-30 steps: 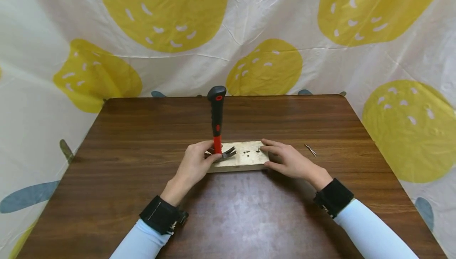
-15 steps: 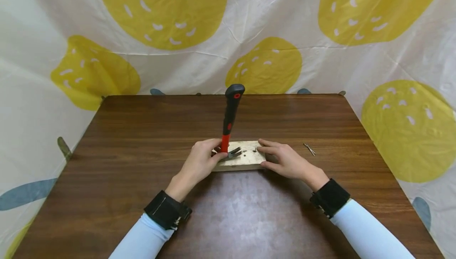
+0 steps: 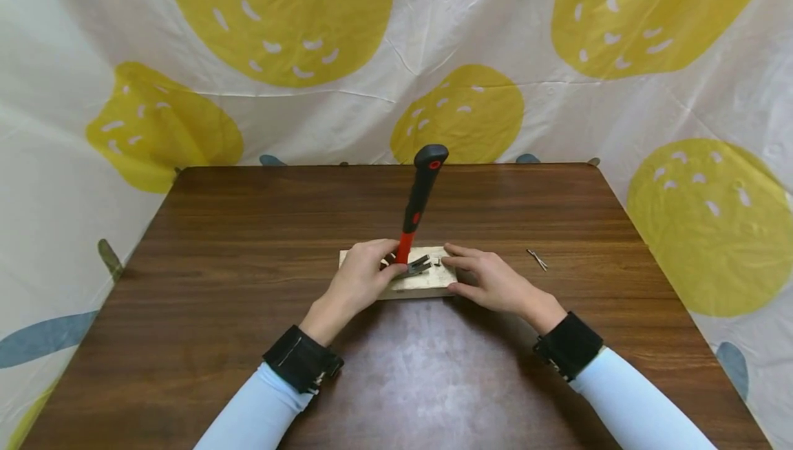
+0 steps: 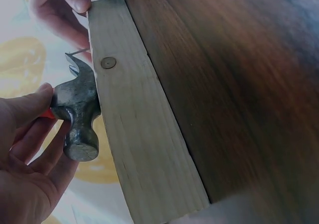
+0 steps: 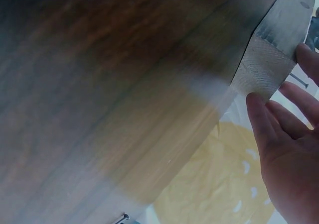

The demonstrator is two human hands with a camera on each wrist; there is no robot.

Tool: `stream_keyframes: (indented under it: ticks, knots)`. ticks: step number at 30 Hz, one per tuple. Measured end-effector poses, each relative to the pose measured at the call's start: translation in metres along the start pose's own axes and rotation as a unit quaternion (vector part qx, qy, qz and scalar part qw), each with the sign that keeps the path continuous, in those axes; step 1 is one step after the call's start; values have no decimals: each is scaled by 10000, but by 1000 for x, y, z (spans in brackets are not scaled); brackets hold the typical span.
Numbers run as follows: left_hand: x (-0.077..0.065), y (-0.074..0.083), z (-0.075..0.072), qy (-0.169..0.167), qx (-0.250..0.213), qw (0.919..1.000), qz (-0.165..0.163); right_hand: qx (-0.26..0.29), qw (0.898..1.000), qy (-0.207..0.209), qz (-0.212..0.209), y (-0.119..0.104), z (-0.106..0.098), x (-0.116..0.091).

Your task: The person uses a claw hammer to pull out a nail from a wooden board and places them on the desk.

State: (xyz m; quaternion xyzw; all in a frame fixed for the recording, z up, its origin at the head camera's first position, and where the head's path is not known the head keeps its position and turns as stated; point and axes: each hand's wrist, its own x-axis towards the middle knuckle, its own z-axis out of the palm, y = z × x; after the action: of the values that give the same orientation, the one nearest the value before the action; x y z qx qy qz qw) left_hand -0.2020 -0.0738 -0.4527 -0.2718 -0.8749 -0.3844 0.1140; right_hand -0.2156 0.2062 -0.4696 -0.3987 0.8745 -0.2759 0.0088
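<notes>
A claw hammer [image 3: 423, 192] with a black and red handle stands head down on a pale wooden block [image 3: 418, 283], its handle leaning a little right. My left hand [image 3: 362, 272] holds the hammer's head between thumb and fingers, as the left wrist view also shows. The claw points right, close to a nail [image 3: 437, 262] that sticks up from the block's top. In the left wrist view the claw's tip appears beside the nail [image 4: 78, 51]. My right hand [image 3: 492, 281] grips the block's right end, thumb at the front edge, fingers at the back and top.
Loose nails [image 3: 537, 259] lie crossed on the brown wooden table [image 3: 248, 230], right of the block. Behind the table hangs a white sheet [image 3: 297, 126] with yellow fruit shapes. A round knot marks the block's front face in the left wrist view.
My left hand has slid the hammer to the right along the block, bringing the claw close to the nail. The handle leans further right. Block and right hand have shifted slightly left.
</notes>
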Motion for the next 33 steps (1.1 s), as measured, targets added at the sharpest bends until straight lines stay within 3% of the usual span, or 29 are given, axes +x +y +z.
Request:
stream_keyframes:
  ticks: [17, 25, 33]
  knots:
    - [12, 5, 12, 47, 369, 9992, 160, 102, 9998, 12, 181, 0, 0, -1]
    - [13, 7, 15, 119, 247, 9994, 231, 145, 9996, 73, 250, 0, 0, -2]
    - [16, 5, 20, 28, -46, 10000, 41, 72, 9995, 114, 280, 1, 1, 0]
